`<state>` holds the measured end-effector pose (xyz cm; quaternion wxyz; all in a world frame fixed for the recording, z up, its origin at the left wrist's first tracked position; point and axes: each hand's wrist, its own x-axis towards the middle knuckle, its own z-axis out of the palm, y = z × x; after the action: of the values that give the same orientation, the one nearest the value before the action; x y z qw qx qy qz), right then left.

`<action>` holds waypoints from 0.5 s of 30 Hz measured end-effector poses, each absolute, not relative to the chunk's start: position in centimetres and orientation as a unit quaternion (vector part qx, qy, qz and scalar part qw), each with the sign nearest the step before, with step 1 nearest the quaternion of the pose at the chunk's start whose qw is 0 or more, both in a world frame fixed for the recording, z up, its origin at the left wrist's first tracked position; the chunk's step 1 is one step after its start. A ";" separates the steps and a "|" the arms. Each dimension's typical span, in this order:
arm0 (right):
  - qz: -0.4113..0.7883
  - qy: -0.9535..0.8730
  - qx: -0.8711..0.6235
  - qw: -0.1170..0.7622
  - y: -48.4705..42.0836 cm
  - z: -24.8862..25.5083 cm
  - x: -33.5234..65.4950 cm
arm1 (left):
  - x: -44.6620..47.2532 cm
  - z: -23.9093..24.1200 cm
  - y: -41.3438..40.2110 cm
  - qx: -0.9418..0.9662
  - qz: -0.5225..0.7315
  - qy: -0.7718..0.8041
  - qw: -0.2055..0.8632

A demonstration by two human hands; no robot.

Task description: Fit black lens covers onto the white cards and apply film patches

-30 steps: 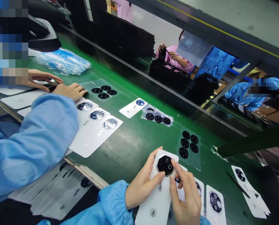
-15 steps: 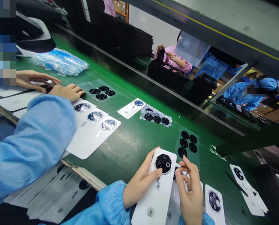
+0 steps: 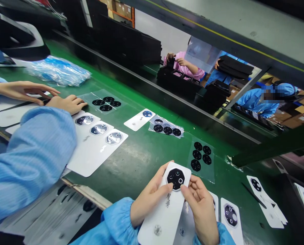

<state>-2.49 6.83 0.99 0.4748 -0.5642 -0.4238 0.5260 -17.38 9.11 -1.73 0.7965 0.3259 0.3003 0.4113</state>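
In front of me I hold a white phone-shaped panel (image 3: pixel 164 211), tilted, its upper end away from me. A black octagonal sticker (image 3: pixel 176 179) with small round holes lies at its upper end. My left hand (image 3: pixel 149 206) grips the panel's left edge, thumb on the face just below the sticker. On the other side, my right hand (image 3: pixel 200 204) has its thumb at the sticker's lower right edge and its fingers curled at the panel's right side. Beneath and beside my right hand are more white panels (image 3: pixel 230 217). A clear sheet of black stickers (image 3: pixel 209 174) lies beyond.
At left a co-worker's hands (image 3: pixel 65 103) rest over overlapping white panels (image 3: pixel 90 158). Sticker sheets (image 3: pixel 101 93), a single panel (image 3: pixel 131 123) and a heap of clear plastic bags (image 3: pixel 62 71) lie farther off. A dark pointed tool (image 3: pixel 254 194) lies by panels at right, near a green post (image 3: pixel 269 149).
My right hand has moved left onto the panel, its thumb now at the sticker's edge. My left hand keeps its hold. Across the line, a person now carries a dark stack.
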 end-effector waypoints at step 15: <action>0.465 -0.382 -0.616 0.509 6.8 -0.2 -2.7 | -17.1 -1.0 8.4 0.457 0.384 0.306 0.742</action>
<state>-2.67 6.80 -0.21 0.5089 -0.6156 -0.3818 0.4651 -17.14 8.41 -1.04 0.7417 0.4571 0.3063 0.3836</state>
